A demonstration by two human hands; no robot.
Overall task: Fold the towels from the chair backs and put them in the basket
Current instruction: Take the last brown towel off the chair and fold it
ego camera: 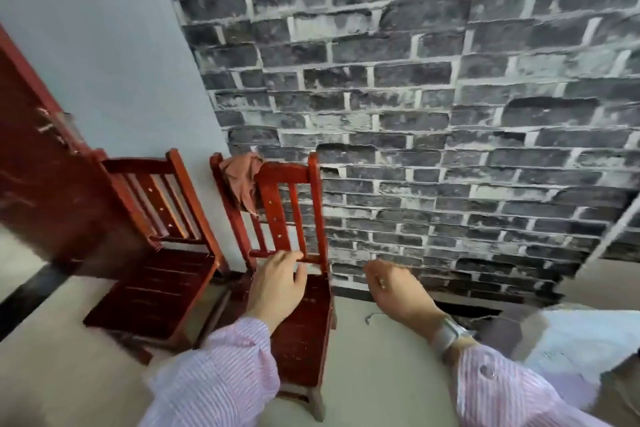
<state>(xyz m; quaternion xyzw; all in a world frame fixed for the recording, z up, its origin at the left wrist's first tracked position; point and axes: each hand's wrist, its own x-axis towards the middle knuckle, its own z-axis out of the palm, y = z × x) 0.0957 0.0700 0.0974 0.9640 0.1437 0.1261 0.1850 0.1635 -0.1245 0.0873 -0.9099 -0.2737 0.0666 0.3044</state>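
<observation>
My left hand (277, 282) reaches out, fingers relaxed; right hand (398, 288) loosely curled, empty; brown towel (242, 177) hangs beyond on the chair back (287, 173).

A plain room in a home: grey brick-pattern wallpaper (433, 97) at twelve o'clock, two red wooden chairs (162, 239) at ten against a pale wall (90, 45), a dark red door (38, 156) at nine.

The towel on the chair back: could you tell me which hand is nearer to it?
Left. The left hand is below the towel; the right hand is farther right.
</observation>
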